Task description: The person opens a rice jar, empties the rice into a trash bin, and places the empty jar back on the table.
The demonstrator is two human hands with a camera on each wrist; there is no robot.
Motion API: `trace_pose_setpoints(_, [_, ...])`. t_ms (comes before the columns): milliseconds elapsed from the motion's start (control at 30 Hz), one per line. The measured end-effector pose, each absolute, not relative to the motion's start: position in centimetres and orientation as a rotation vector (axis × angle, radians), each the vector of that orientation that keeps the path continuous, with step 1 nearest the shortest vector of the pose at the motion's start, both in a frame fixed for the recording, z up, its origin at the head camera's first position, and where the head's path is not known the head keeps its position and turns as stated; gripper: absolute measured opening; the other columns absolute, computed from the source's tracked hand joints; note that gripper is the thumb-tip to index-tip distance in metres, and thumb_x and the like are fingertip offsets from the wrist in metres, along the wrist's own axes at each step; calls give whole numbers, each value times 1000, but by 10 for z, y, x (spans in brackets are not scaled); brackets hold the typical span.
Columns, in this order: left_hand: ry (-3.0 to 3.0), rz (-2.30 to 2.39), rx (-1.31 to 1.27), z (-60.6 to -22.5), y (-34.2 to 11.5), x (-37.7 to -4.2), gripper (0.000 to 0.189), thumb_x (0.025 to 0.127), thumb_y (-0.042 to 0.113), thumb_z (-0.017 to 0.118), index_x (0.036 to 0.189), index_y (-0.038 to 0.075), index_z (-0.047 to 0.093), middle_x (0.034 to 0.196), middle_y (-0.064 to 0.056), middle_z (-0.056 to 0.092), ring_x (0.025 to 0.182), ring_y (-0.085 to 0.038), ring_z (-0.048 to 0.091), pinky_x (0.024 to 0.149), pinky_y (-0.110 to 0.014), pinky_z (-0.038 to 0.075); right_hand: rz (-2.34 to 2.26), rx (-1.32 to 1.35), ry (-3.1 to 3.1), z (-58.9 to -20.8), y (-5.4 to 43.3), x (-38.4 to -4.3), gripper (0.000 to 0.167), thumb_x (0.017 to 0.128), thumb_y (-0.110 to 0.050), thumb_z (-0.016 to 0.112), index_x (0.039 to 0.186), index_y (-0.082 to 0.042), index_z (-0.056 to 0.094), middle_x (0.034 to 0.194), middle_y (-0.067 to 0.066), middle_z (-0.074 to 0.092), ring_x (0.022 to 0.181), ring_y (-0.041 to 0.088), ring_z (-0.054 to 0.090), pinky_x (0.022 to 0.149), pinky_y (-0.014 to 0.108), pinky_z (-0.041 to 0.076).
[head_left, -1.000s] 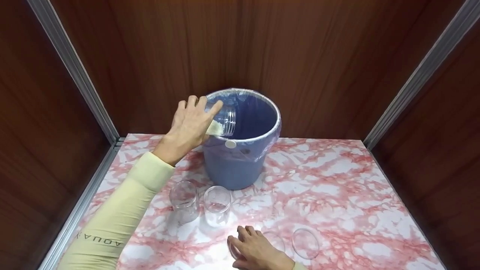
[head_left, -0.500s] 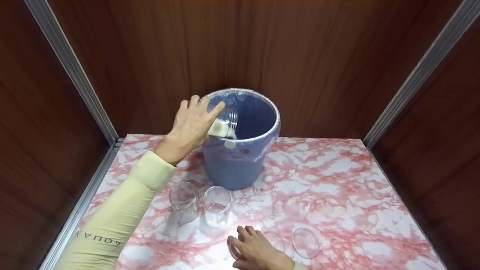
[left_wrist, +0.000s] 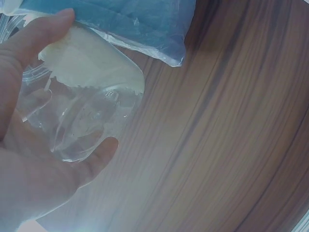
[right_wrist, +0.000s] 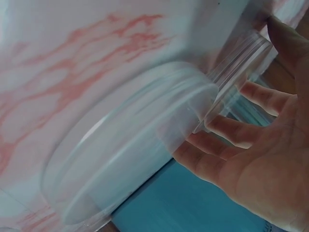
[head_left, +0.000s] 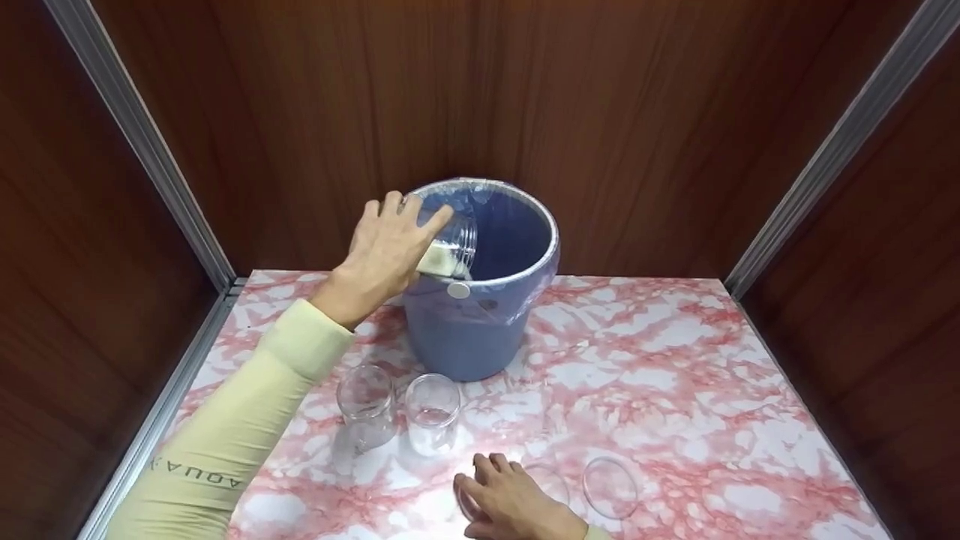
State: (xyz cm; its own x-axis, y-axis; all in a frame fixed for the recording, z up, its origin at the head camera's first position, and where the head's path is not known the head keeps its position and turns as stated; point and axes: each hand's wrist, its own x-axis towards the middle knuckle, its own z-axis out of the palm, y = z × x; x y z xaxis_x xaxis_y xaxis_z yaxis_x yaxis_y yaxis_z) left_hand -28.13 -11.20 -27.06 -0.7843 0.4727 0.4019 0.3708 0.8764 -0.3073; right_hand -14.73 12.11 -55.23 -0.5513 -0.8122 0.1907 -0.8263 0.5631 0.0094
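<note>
My left hand (head_left: 386,244) grips a clear jar (head_left: 457,229) at the near left rim of a blue bin (head_left: 469,345). The jar lies tipped on its side, its mouth toward the inside of the bin. Pale cream-coloured, powdery-looking contents (left_wrist: 91,60) lie along its lower wall, seen closer in the left wrist view. Down at the front of the table, my right hand (head_left: 514,499) holds a clear round lid (right_wrist: 241,70) by its edge, thumb and fingers on opposite sides. Another clear lid (right_wrist: 130,145) lies beside it.
Two clear jars (head_left: 365,397) stand in front of the bin on the red-and-white marbled table (head_left: 675,375). A further clear lid (head_left: 610,487) lies right of my right hand. Brown wood-look panels (head_left: 637,135) with metal corner strips enclose the back and sides. A plastic liner covers the bin's rim.
The left hand and jar have shifted slightly right, and the jar tips a little more into the bin. Its pale contents have slid toward the mouth. The right hand stays put.
</note>
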Motion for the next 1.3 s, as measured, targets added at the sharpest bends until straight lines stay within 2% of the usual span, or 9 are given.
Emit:
trace_pose_setpoints(267, [-2564,304,-629,-265,-112,-282,75,72,15,78,137,22,40,126,-22,54,110,-41,51,80,-50,48,153,1415,-2692,-551,121,-147,52,82,-55,69,117,-21,50,105,2,50,92,16,48,64,18,39])
trace_pose_setpoints(567, [-2582,301,-641,-264,-111,-282,74,74,14,76,138,22,40,128,-22,53,112,-42,50,81,-52,48,167,1410,-2687,-552,121,-147,52,81,-55,70,116,-22,51,102,0,48,89,14,46,62,17,34])
trace_pose_setpoints(800, [-2579,302,-640,-263,-111,-283,74,73,13,77,137,22,40,127,-22,53,111,-42,50,81,-51,47,143,1412,-2694,-551,122,-147,53,81,-54,70,118,-22,50,105,2,49,94,18,50,62,20,39])
trace_pose_setpoints(967, [-2580,313,-641,-262,-108,-284,72,76,13,75,138,22,40,126,-22,53,111,-42,50,82,-51,47,101,1403,-2671,-551,122,-147,54,80,-55,71,117,-21,50,103,1,48,93,20,51,61,20,38])
trace_pose_setpoints(1133, [-2597,328,-648,-261,-103,-285,69,80,11,71,140,23,40,128,-22,53,114,-42,49,84,-51,47,65,1406,-2704,-551,123,-146,56,83,-57,68,122,-22,48,111,4,49,99,22,52,66,24,46])
trace_pose_setpoints(1300, [-2612,368,-654,-259,-97,-285,71,79,12,73,140,23,39,129,-22,52,117,-42,48,85,-51,47,45,1398,-2670,-551,125,-144,60,82,-59,66,125,-21,47,110,4,49,98,22,53,66,24,46])
